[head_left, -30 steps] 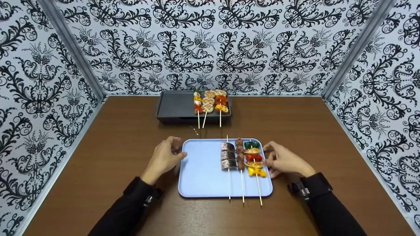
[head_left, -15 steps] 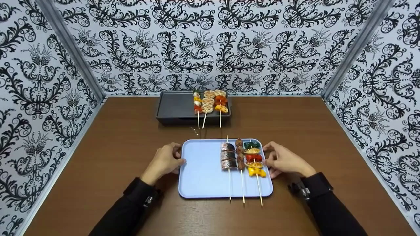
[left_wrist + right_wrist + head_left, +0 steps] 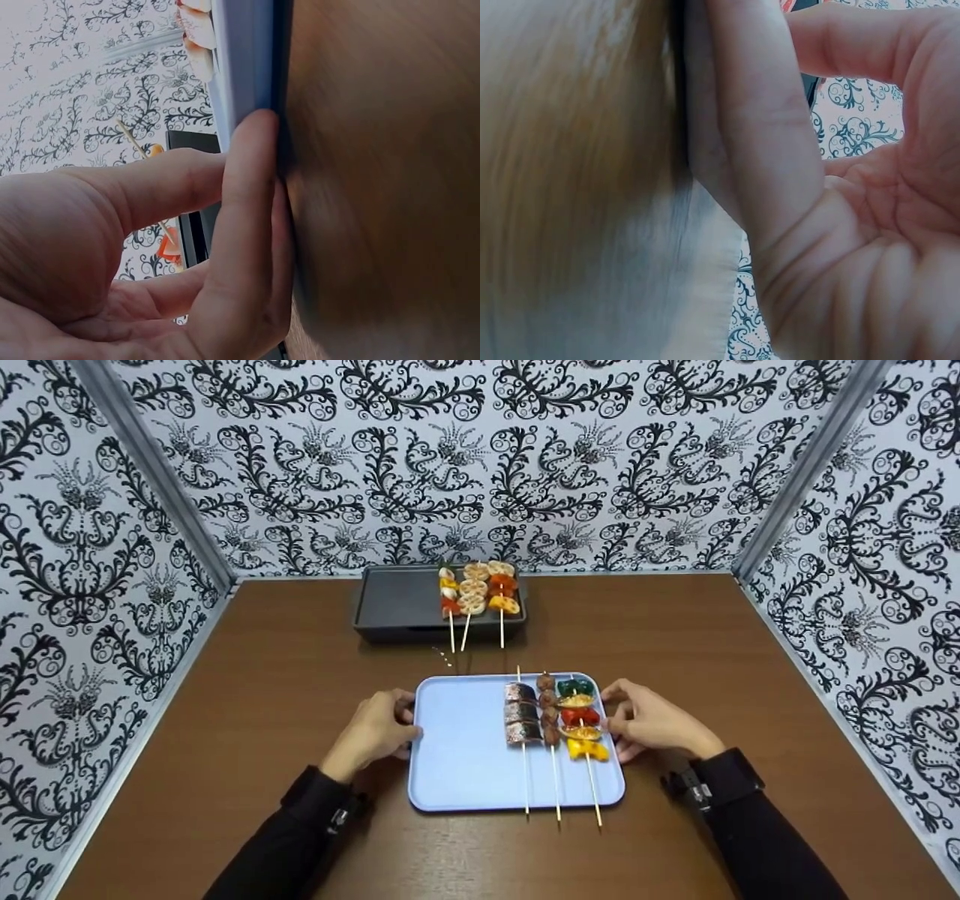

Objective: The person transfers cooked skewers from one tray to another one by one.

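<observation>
A light blue rectangular tray (image 3: 461,750) lies before me in the head view. My left hand (image 3: 375,731) grips its left rim, thumb over the edge; the left wrist view has the fingers (image 3: 247,187) against the tray side (image 3: 251,56). At the right rim, my right hand (image 3: 656,720) pinches the edge; its fingers (image 3: 769,105) hide most of the tray in the right wrist view. The tray's right half bears a fish skewer (image 3: 523,712), a meatball skewer (image 3: 550,709) and a colourful vegetable skewer (image 3: 580,718), sticks overhanging the front.
Behind the tray stands a dark grill plate (image 3: 397,596). Several food pieces on three skewers (image 3: 474,592) lie on its right side, sticks hanging over the front. Patterned walls (image 3: 465,457) enclose the brown table (image 3: 255,660) at the back and sides.
My left fingers have drawn in and taken hold of the tray's left rim, the hand lower than before. The right hand keeps its hold. The head view has shifted slightly.
</observation>
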Available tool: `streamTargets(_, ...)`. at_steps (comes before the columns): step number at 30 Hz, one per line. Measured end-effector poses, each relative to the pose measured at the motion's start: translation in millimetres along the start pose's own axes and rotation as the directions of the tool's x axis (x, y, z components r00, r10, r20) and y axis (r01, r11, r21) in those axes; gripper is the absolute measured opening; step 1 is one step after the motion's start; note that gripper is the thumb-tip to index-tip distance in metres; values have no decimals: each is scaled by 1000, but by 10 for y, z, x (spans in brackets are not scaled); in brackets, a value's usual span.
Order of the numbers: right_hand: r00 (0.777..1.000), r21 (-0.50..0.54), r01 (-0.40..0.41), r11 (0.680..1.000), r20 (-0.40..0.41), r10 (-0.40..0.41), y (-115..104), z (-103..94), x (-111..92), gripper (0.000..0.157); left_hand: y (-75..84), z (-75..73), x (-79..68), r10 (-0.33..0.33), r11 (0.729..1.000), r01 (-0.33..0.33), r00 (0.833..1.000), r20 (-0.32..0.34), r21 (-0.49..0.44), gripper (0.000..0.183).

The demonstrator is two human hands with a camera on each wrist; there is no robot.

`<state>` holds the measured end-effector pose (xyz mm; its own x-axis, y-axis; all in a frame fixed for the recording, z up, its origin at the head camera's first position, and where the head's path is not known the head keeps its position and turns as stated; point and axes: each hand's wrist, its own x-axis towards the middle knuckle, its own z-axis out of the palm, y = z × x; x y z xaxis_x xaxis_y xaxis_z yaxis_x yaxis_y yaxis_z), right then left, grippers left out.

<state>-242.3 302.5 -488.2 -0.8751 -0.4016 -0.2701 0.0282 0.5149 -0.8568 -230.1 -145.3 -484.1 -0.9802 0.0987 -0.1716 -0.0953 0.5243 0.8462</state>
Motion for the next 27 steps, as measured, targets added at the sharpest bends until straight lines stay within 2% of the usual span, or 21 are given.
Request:
streamTargets(11,999,27,-43,999,-12,43,-49,1,-3,47,-5,20,-9,-14,999,14,1000,7,-44,61)
streamTargets(17,999,-10,-39,999,-17,39,-52,-18,-7,46,-17,15,-23,13,1000,-13,1000,0,-20,59)
streamTargets(27,997,-56,-43,997,-73,39,-113,-72,-21,43,-7,13,-22,16,1000,-16,1000,-4,-12,60)
